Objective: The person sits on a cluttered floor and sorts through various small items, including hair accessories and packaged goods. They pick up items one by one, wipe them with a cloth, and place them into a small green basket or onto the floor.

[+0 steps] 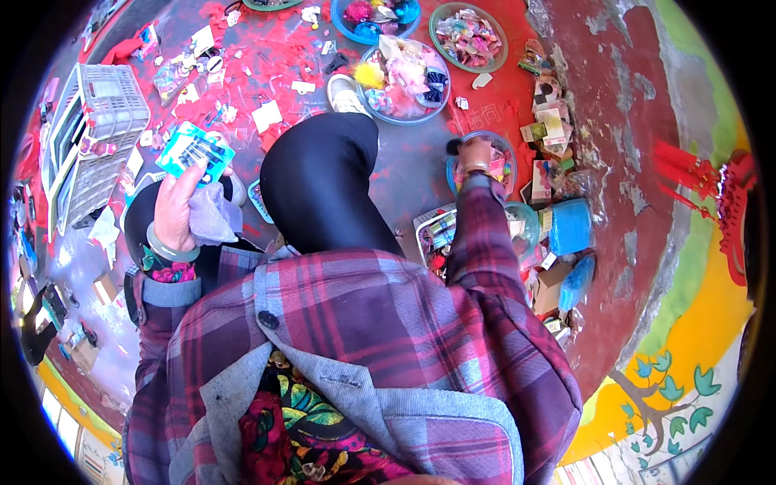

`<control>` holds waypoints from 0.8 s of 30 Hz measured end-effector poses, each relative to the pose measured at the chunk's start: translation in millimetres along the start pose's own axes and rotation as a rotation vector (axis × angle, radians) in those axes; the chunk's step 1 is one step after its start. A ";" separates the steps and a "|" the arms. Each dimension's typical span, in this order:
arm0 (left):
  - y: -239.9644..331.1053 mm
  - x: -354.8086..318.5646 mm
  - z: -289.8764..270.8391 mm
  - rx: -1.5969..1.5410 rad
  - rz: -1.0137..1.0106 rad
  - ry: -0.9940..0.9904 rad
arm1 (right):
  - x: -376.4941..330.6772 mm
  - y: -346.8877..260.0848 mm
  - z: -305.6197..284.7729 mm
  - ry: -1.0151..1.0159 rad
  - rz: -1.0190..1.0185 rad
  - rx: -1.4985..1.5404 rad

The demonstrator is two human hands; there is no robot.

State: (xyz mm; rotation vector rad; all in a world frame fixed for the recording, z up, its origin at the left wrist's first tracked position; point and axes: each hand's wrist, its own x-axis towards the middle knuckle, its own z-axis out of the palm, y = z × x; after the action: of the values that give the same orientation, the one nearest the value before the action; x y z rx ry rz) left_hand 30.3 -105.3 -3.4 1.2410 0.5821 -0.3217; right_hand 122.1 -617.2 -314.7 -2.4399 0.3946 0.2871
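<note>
- Right hand (475, 153): fingers hidden inside bowl (501, 145); grip unclear.
- Left hand (174, 212): palm side hidden behind card (195, 151).
- Floor litter (242, 73): too small to identify.

We looked down on a seated person in a plaid shirt. The left hand (176, 212) gripped a teal card (195, 152) of small items, a pale cloth (212, 215) bunched against the palm. The right hand (474, 153) reached into a blue bowl (453, 166) of hair accessories (fingers hidden among the contents). A larger blue bowl (404, 81) of accessories lay beyond the raised knee (323, 178); a white crate (101, 121) stood at far left.
</note>
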 end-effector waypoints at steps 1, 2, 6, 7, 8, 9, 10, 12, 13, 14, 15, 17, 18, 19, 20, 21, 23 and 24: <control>1.1 -2.5 1.3 0.008 0.001 0.026 | -12.0 -4.3 16.1 0.105 -0.093 -0.436; 3.0 -3.8 2.3 0.034 0.019 0.046 | -3.7 -18.0 16.1 0.170 -0.052 -0.273; 6.1 -7.8 1.7 0.019 -0.026 0.048 | 13.7 -102.2 -26.5 -0.065 0.011 1.038; 4.8 -8.2 1.2 0.014 -0.014 0.058 | 9.5 -119.6 -41.0 -0.164 -0.024 1.381; 3.6 -5.7 2.3 0.006 -0.001 0.049 | 6.0 -108.6 -42.5 -0.298 -0.150 1.502; 3.8 0.3 4.9 0.002 0.005 0.022 | 11.2 -75.4 -30.5 -0.252 -0.012 1.257; 2.8 1.0 2.4 -0.002 0.000 0.025 | 14.5 -77.1 -31.1 -0.202 -0.001 1.189; 1.9 -1.3 2.8 0.005 0.032 0.047 | 17.2 -88.3 -31.9 -0.115 0.028 1.055; 1.5 -2.6 2.0 0.008 0.047 0.058 | 17.8 -93.8 -32.1 -0.073 0.042 0.987; 2.4 -2.2 -0.8 0.010 0.017 0.029 | 15.3 -96.4 -32.2 -0.033 0.063 0.915; 4.6 -2.7 -3.1 0.012 -0.012 0.001 | 12.1 -97.9 -30.8 0.007 0.082 0.842; 5.0 -5.3 2.1 0.007 0.041 0.024 | 4.2 -79.0 -13.4 -0.049 0.034 -0.092; 2.5 -1.7 -2.3 0.024 0.056 -0.006 | -5.7 -60.3 -3.0 -0.072 0.026 -0.561; 0.2 -0.8 -5.6 0.041 0.074 -0.029 | -9.6 -51.6 -4.5 -0.085 0.019 -0.653; 1.4 -1.0 -3.9 -0.008 0.044 -0.033 | -13.5 -43.2 -8.3 -0.094 0.011 -0.745; -0.3 0.7 -8.1 0.008 0.038 -0.019 | -13.9 -36.1 -23.8 -0.086 0.009 -0.457; -3.0 1.6 -5.9 -0.016 0.056 -0.021 | -27.9 -23.8 -54.9 -0.060 0.024 0.118; -1.8 0.3 -13.0 0.030 0.049 -0.062 | -45.3 -45.7 -71.9 -0.109 0.044 0.353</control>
State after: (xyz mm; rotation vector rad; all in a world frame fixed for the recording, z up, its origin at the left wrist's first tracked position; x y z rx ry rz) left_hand 26.4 -93.5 -7.7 1.2681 0.4948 -0.3278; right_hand 103.6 -618.8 -220.0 -2.0630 0.4128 0.3375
